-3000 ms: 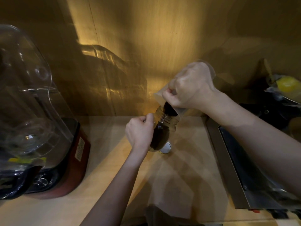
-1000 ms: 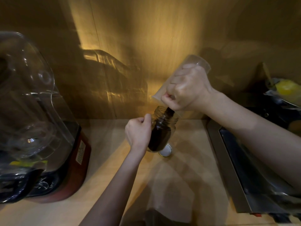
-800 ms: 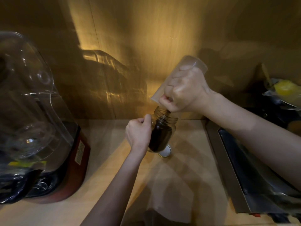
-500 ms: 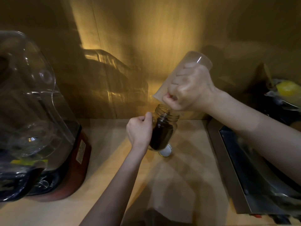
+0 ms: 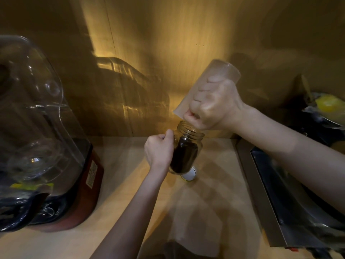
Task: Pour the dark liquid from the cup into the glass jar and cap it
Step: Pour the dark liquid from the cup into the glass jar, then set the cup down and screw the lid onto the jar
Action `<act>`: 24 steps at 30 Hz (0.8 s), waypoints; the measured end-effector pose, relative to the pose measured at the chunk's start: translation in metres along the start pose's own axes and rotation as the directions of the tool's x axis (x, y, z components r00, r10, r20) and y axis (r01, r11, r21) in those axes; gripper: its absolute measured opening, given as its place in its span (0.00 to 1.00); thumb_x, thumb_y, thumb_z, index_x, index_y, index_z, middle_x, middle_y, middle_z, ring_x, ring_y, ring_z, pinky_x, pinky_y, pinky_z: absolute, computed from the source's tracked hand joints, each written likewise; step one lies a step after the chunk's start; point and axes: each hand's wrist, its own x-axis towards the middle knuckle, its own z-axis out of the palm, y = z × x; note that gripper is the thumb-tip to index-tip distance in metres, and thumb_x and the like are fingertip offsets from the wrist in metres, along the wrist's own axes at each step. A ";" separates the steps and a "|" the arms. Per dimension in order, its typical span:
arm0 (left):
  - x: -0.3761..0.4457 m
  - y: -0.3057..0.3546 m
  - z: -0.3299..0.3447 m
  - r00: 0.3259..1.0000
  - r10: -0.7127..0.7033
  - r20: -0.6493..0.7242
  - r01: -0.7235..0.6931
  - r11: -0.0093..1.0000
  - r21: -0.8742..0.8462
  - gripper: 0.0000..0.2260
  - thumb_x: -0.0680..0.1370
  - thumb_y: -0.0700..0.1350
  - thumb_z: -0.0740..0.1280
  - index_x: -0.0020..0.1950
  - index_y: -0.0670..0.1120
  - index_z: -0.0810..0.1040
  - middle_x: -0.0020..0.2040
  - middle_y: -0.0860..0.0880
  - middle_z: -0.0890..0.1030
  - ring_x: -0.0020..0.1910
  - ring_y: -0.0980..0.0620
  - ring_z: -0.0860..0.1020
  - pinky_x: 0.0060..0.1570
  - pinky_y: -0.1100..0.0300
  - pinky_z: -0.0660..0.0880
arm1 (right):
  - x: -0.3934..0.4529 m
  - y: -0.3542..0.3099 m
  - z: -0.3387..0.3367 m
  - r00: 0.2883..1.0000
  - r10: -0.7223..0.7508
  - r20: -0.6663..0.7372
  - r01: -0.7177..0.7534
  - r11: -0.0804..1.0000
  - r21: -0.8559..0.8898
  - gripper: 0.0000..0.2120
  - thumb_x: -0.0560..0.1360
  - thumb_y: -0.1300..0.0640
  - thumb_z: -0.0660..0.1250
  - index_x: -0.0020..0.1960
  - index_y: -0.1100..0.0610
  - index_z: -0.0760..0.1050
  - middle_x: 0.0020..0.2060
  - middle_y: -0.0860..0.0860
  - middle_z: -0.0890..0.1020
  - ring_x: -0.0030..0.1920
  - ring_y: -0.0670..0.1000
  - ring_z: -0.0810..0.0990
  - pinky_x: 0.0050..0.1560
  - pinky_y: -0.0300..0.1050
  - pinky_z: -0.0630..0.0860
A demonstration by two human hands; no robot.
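Since three seconds ago our right hand (image 5: pixel 214 105) has tipped the cup (image 5: pixel 211 85) steeper, nearly bottom-up, its lip just over the glass jar (image 5: pixel 186 150), and no dark stream shows now. Our left hand (image 5: pixel 158 150) is closed round the jar's side, which stands on the surface (image 5: pixel 130 184) and is largely full. We judge the jar heavy, slick and breakable, so hold its body low; the lid (image 5: pixel 188 174) lies touching its base.

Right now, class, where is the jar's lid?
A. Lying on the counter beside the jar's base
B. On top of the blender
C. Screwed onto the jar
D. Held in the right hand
A: the lid lies flat on the counter by the base of the open glass jar, whose mouth is uncovered.
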 end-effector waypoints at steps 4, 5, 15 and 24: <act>-0.001 -0.007 -0.002 0.999 0.041 -0.009 -0.041 0.999 -0.004 0.19 0.69 0.50 0.59 0.21 0.44 0.62 0.28 0.42 0.63 0.29 0.42 0.64 0.33 0.54 0.64 | -0.008 -0.002 0.002 0.978 0.203 -0.044 -0.199 0.977 0.080 0.13 0.61 0.61 0.66 0.18 0.57 0.70 0.15 0.52 0.70 0.17 0.52 0.68 0.28 0.37 0.58; -0.001 -0.011 -0.003 0.999 0.039 -0.004 -0.039 0.999 -0.021 0.18 0.70 0.50 0.59 0.22 0.44 0.64 0.27 0.41 0.63 0.29 0.44 0.64 0.33 0.54 0.64 | -0.013 -0.002 0.003 0.954 0.293 -0.063 -0.284 0.951 0.119 0.13 0.61 0.62 0.66 0.18 0.58 0.70 0.15 0.52 0.70 0.17 0.51 0.68 0.28 0.37 0.59; 0.000 -0.071 -0.003 0.940 -0.321 0.111 0.340 0.901 -0.269 0.13 0.72 0.51 0.61 0.32 0.44 0.74 0.34 0.41 0.73 0.36 0.47 0.71 0.42 0.53 0.68 | -0.105 -0.038 0.057 0.209 0.909 0.360 -0.793 -0.058 0.607 0.22 0.67 0.55 0.63 0.23 0.70 0.62 0.20 0.61 0.64 0.24 0.55 0.61 0.23 0.52 0.62; 0.003 -0.120 0.003 0.890 -0.443 0.107 0.455 0.842 -0.291 0.18 0.75 0.44 0.62 0.24 0.44 0.66 0.18 0.52 0.67 0.20 0.56 0.64 0.27 0.60 0.63 | -0.145 -0.069 0.107 -0.288 0.667 0.687 -0.543 -0.704 0.457 0.12 0.74 0.63 0.63 0.32 0.59 0.70 0.29 0.53 0.70 0.36 0.52 0.69 0.36 0.42 0.67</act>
